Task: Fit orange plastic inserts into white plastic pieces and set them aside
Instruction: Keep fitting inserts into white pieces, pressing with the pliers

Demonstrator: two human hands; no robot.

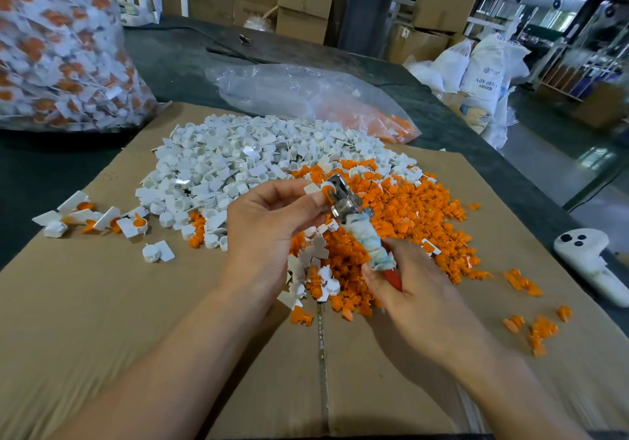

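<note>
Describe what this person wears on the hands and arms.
Nothing is worn on either. The left hand and right hand have no gloves, rings or wristbands showing. The left forearm and right forearm show no sleeves.

Head-worn wide camera looks forward and down, close above the cardboard (102,320).

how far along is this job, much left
Done: a handful of fitted pieces lie set aside at left, and a big bag holds many more. In hand: the left hand pinches a white piece against the metal tool gripped by the right hand. Left: a big white pile and orange pile.
</note>
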